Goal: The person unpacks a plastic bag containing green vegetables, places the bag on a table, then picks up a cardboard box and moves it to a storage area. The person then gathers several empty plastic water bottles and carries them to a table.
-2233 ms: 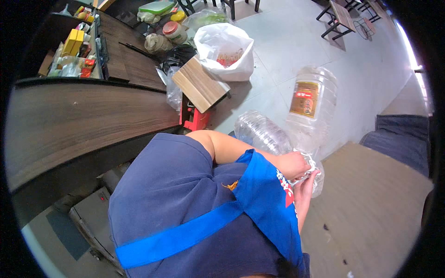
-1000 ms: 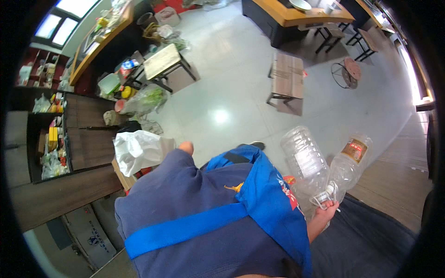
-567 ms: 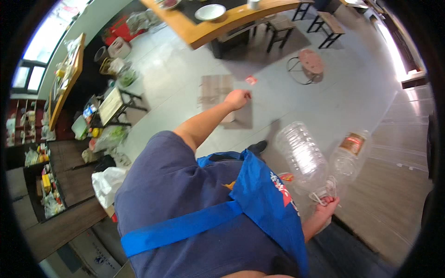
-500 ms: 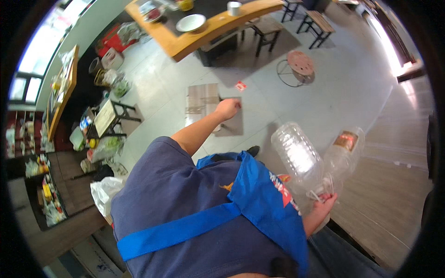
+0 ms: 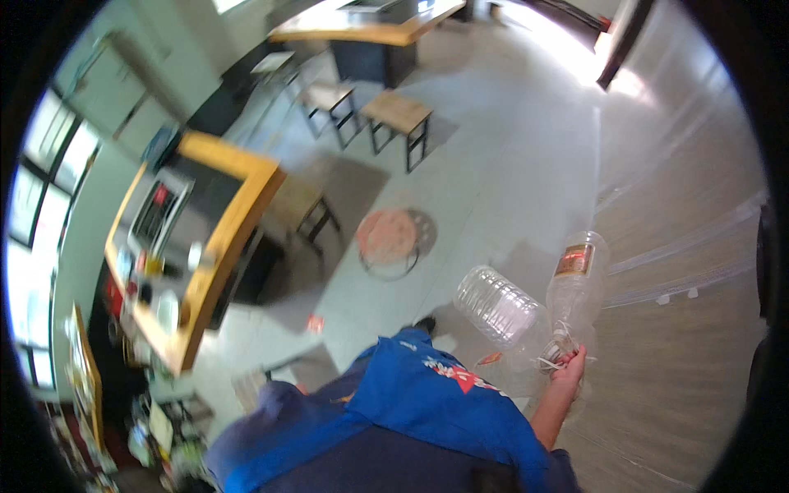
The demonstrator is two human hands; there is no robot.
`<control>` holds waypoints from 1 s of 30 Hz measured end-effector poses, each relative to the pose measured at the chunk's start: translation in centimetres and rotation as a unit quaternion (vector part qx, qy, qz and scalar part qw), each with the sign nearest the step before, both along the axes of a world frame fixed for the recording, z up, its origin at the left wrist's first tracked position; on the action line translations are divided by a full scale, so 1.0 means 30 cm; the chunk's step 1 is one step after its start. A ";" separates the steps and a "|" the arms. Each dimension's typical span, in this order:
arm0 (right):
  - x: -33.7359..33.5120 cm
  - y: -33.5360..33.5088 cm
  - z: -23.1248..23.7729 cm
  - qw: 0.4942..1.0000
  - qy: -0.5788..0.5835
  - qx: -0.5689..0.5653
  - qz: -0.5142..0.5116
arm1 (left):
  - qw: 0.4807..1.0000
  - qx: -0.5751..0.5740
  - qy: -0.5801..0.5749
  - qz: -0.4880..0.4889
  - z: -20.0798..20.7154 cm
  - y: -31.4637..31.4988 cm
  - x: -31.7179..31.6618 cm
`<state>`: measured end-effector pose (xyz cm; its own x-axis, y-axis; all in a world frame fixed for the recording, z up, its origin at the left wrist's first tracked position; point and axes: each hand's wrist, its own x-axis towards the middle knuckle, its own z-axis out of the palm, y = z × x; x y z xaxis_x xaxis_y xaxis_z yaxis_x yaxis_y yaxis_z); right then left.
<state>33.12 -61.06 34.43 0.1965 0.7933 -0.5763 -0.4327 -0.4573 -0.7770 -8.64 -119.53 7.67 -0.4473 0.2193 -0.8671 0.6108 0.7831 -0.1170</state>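
In my right hand, at the lower right, the fingers are closed around the necks of several large clear plastic bottles. White string trails about the fingers. One ribbed bottle points up and to the left. Beside it, another clear bottle with a brown and gold label points away from me. More clear plastic shows below the ribbed one, partly hidden by my blue apron. My left hand is out of the picture.
A pink round stool stands ahead on the grey tiles. Wooden stools stand farther off. A wood-edged counter with dishes is at the left; a brown wood-grain surface lies at the right.
My view has swung to the right, so the counter and round stool now sit farther left. My left hand has gone out of view. The right hand keeps hold of the bottles.
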 end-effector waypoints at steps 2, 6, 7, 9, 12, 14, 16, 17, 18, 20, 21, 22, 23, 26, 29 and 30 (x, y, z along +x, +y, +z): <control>-0.090 0.156 0.069 1.000 -0.021 -0.002 0.001 | 0.990 -0.039 0.042 -0.130 0.022 0.519 -0.201; -0.331 0.525 0.189 0.999 -0.033 0.011 0.001 | 0.826 0.552 -0.023 0.113 0.469 1.812 -0.418; -0.399 0.634 0.204 0.998 -0.036 0.045 0.004 | 0.714 0.657 -0.190 0.148 0.642 2.130 -0.431; -0.530 0.857 0.212 1.000 -0.031 0.005 -0.003 | 0.609 0.713 -0.338 0.084 0.982 2.634 -0.405; -0.722 1.209 0.200 0.998 -0.028 0.041 0.043 | 0.512 0.787 -0.310 -0.151 1.330 3.112 -0.354; -0.866 1.463 0.199 0.990 -0.019 0.082 0.113 | 0.556 0.735 -0.301 -0.246 1.402 3.290 -0.329; -0.990 1.698 0.227 0.994 -0.046 0.047 0.089 | 0.582 0.696 -0.289 -0.307 1.390 3.451 -0.339; -1.079 1.794 0.238 0.995 -0.059 0.032 0.078 | 0.653 0.633 -0.269 -0.317 1.373 3.516 -0.387; -1.136 1.909 0.260 0.993 -0.069 0.020 0.094 | 0.666 0.634 -0.263 -0.292 1.344 3.575 -0.426; -1.254 2.124 0.288 0.985 -0.089 0.038 0.140 | 0.679 0.661 -0.222 -0.231 1.291 3.681 -0.581; -1.317 2.236 0.290 0.984 -0.071 0.034 0.162 | 0.711 0.644 -0.210 -0.190 1.267 3.728 -0.688; -1.379 2.331 0.282 0.986 -0.071 0.020 0.151 | 0.712 0.669 -0.168 -0.133 1.247 3.766 -0.815; -1.434 2.468 0.272 0.985 -0.078 0.022 0.154 | 0.725 0.670 -0.109 -0.116 1.218 3.821 -0.927; -1.579 2.871 0.231 0.987 -0.071 0.028 0.140 | 0.743 0.667 -0.013 -0.043 1.144 4.056 -1.225; -1.775 3.246 0.228 0.989 -0.020 0.024 0.146 | 0.777 0.616 -0.082 0.102 1.174 4.511 -1.429; -1.805 3.340 0.251 0.988 -0.008 0.035 0.148 | 0.779 0.624 -0.032 0.050 1.220 4.682 -1.451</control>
<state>-21.02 39.14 41.97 -0.0415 0.8549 -0.5171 -0.2744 -0.5074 -0.8168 -52.18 20.91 44.28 -0.4815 0.8760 -0.0270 0.5126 0.3065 0.8020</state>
